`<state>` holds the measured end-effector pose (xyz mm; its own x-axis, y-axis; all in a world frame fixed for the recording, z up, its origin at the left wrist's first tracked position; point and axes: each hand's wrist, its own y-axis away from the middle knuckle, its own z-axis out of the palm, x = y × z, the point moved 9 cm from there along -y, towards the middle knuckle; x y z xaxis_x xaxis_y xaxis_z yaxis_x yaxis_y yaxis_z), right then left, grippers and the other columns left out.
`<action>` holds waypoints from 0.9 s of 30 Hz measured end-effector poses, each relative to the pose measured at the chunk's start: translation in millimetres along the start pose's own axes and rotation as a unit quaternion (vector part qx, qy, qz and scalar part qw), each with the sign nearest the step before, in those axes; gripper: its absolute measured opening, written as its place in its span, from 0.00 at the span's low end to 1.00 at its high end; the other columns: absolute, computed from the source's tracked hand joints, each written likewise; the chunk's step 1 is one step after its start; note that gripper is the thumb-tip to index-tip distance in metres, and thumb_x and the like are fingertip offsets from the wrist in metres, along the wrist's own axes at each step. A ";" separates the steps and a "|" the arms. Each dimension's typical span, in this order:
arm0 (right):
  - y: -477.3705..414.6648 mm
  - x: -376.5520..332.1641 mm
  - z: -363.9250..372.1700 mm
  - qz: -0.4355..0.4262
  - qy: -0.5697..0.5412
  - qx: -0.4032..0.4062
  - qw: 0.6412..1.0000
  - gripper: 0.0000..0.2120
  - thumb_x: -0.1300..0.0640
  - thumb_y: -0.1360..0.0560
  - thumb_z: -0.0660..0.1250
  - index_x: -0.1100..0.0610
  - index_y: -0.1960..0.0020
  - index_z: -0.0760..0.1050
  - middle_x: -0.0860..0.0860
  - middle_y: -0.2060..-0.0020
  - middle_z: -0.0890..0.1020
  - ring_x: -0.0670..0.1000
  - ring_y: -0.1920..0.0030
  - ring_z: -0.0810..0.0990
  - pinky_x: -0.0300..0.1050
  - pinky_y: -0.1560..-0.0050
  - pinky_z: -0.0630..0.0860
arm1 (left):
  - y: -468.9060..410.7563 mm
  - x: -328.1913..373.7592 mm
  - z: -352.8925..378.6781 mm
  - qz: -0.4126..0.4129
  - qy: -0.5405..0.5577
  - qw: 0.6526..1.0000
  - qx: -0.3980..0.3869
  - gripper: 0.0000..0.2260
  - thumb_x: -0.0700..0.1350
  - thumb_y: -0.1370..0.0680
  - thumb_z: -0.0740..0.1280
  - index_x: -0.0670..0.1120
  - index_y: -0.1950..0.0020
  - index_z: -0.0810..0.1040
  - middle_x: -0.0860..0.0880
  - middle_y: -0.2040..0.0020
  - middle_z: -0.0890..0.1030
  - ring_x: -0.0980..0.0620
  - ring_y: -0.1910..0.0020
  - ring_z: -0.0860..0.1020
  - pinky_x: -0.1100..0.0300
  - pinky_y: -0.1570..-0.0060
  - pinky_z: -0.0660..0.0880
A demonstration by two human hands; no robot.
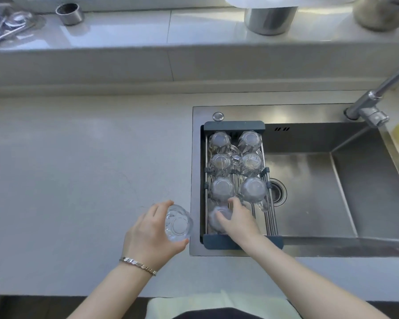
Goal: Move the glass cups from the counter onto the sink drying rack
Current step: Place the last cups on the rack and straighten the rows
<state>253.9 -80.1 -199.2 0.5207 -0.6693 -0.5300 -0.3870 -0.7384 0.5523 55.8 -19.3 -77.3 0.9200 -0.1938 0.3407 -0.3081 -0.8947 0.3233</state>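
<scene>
Right hand (pixel 236 221) grips an inverted glass cup (pixel 218 218) at the near left slot of the drying rack (pixel 234 127). Left hand (pixel 149 233) wraps a second cup (pixel 178 223) over the counter (pixel 78 169), just beside the sink edge. Six cups crowd the far rows. Risk: glass knocking glass on set-down, or a slip from the wires.

Drying rack (pixel 234 125) spans the sink's (pixel 309 192) left end, counter (pixel 78 169) further left.
</scene>
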 end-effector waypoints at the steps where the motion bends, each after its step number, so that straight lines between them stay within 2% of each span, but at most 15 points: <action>1: 4.1 5.8 -5.4 -0.004 -0.032 -0.002 0.999 0.24 0.48 0.28 0.64 0.55 0.36 0.65 0.56 0.40 0.75 0.56 0.40 0.73 0.47 0.44 0.69 | -0.2 2.0 3.1 0.002 0.001 1.000 -0.010 0.35 0.59 0.37 0.73 0.58 0.33 0.65 0.59 0.37 0.73 0.55 0.40 0.74 0.59 0.48 0.74; 4: 22.4 12.6 -25.6 -0.079 -0.049 -0.009 0.996 0.22 0.55 0.31 0.68 0.50 0.38 0.68 0.50 0.42 0.74 0.50 0.40 0.72 0.33 0.48 0.65 | -4.5 15.3 14.1 0.004 0.047 0.997 -0.055 0.35 0.59 0.39 0.74 0.59 0.35 0.66 0.59 0.40 0.74 0.54 0.44 0.75 0.58 0.48 0.75; 6: 42.7 5.7 -32.6 -0.132 -0.103 -0.058 0.984 0.31 0.53 0.36 0.72 0.37 0.38 0.62 0.42 0.39 0.70 0.42 0.40 0.70 0.24 0.50 0.64 | -11.1 30.2 20.7 -0.012 0.144 0.985 -0.091 0.33 0.59 0.41 0.76 0.62 0.39 0.68 0.60 0.46 0.75 0.55 0.51 0.76 0.59 0.50 0.75; 8: 63.8 -4.2 -39.1 -0.176 -0.147 -0.087 0.969 0.41 0.49 0.41 0.75 0.31 0.37 0.56 0.32 0.36 0.65 0.33 0.38 0.66 0.23 0.44 0.65 | -17.8 49.4 30.9 -0.027 0.259 0.956 -0.136 0.30 0.59 0.41 0.77 0.62 0.43 0.69 0.61 0.51 0.75 0.57 0.56 0.77 0.62 0.57 0.76; 9: 71.8 -6.5 -45.5 -0.195 -0.162 -0.073 0.964 0.43 0.48 0.41 0.77 0.32 0.35 0.56 0.30 0.36 0.64 0.31 0.37 0.65 0.24 0.42 0.64 | -20.2 60.7 38.2 -0.032 0.312 0.935 -0.164 0.29 0.58 0.40 0.77 0.59 0.43 0.70 0.60 0.52 0.76 0.58 0.56 0.78 0.64 0.62 0.77; 11: 81.5 -3.6 -67.6 -0.210 -0.212 -0.002 0.954 0.40 0.52 0.41 0.79 0.36 0.37 0.60 0.30 0.40 0.69 0.35 0.39 0.70 0.26 0.42 0.67 | -22.0 81.0 56.5 -0.053 0.399 0.887 -0.225 0.26 0.57 0.35 0.75 0.53 0.41 0.72 0.53 0.49 0.78 0.59 0.55 0.79 0.66 0.69 0.79; 13: 85.6 5.6 -92.6 -0.207 -0.233 0.071 0.947 0.36 0.56 0.41 0.79 0.37 0.42 0.64 0.35 0.46 0.75 0.37 0.46 0.76 0.25 0.49 0.69 | -22.7 97.0 73.6 -0.067 0.422 0.862 -0.274 0.26 0.60 0.32 0.71 0.50 0.38 0.73 0.49 0.43 0.78 0.54 0.56 0.82 0.61 0.64 0.82; 14: 85.6 9.7 -103.7 -0.201 -0.214 0.100 0.951 0.35 0.57 0.42 0.79 0.36 0.44 0.65 0.37 0.48 0.76 0.37 0.48 0.76 0.24 0.51 0.69 | -25.3 102.3 79.2 -0.056 0.400 0.871 -0.280 0.27 0.62 0.31 0.68 0.50 0.36 0.72 0.49 0.41 0.77 0.52 0.54 0.82 0.55 0.57 0.83; 15: 83.3 14.1 -113.1 -0.191 -0.186 0.122 0.956 0.34 0.56 0.42 0.80 0.36 0.46 0.65 0.38 0.49 0.76 0.35 0.49 0.75 0.23 0.53 0.69 | -31.1 105.2 81.8 -0.026 0.348 0.899 -0.266 0.28 0.63 0.29 0.65 0.50 0.34 0.70 0.49 0.39 0.77 0.49 0.50 0.82 0.51 0.49 0.81; 17: 73.4 25.9 -126.6 -0.155 -0.124 0.145 0.969 0.33 0.55 0.43 0.79 0.37 0.47 0.66 0.41 0.50 0.74 0.34 0.51 0.72 0.25 0.54 0.68 | -45.9 108.0 83.3 0.070 0.164 0.963 -0.200 0.26 0.61 0.26 0.61 0.48 0.32 0.67 0.48 0.34 0.74 0.48 0.40 0.76 0.49 0.39 0.74; 18: 67.0 31.2 -130.1 -0.135 -0.092 0.147 0.976 0.32 0.54 0.43 0.79 0.38 0.45 0.67 0.42 0.51 0.73 0.36 0.51 0.72 0.28 0.55 0.67 | -50.4 110.8 85.8 0.125 0.056 0.976 -0.169 0.24 0.57 0.24 0.61 0.48 0.31 0.67 0.48 0.32 0.72 0.47 0.37 0.74 0.49 0.37 0.72; 20: 52.8 39.0 -128.9 -0.098 -0.026 0.131 0.986 0.32 0.50 0.43 0.78 0.41 0.43 0.69 0.44 0.50 0.72 0.44 0.50 0.73 0.37 0.55 0.68 | -50.5 114.4 103.6 0.217 -0.121 0.955 -0.160 0.22 0.51 0.24 0.62 0.47 0.31 0.65 0.48 0.30 0.69 0.46 0.35 0.71 0.49 0.37 0.71; 22: 39.6 42.4 -118.5 -0.068 0.033 0.098 0.992 0.33 0.45 0.43 0.76 0.41 0.41 0.68 0.46 0.49 0.72 0.48 0.52 0.75 0.40 0.57 0.68 | -45.9 110.2 128.1 0.259 -0.229 0.921 -0.181 0.23 0.49 0.24 0.64 0.46 0.30 0.63 0.46 0.30 0.67 0.44 0.35 0.70 0.49 0.38 0.69; 24: 28.1 42.9 -103.6 -0.038 0.095 0.066 0.993 0.34 0.41 0.42 0.74 0.41 0.39 0.66 0.48 0.48 0.72 0.51 0.52 0.76 0.41 0.57 0.69 | -46.2 105.4 139.2 0.266 -0.263 0.910 -0.178 0.23 0.46 0.24 0.64 0.46 0.31 0.63 0.45 0.31 0.68 0.43 0.36 0.69 0.49 0.40 0.69; 27: 12.6 41.5 -87.4 -0.008 0.160 0.053 0.986 0.35 0.38 0.41 0.71 0.43 0.37 0.65 0.53 0.47 0.72 0.56 0.50 0.77 0.46 0.55 0.74 | -50.4 100.4 140.0 0.271 -0.253 0.914 -0.162 0.21 0.44 0.24 0.64 0.48 0.32 0.64 0.46 0.32 0.68 0.43 0.37 0.70 0.50 0.41 0.70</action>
<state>337.2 -110.1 -158.0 0.7346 -0.6093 -0.2985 -0.4453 -0.7649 0.4654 197.6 -50.0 -183.0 0.5798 -0.8082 0.1034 -0.7323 -0.4613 0.5010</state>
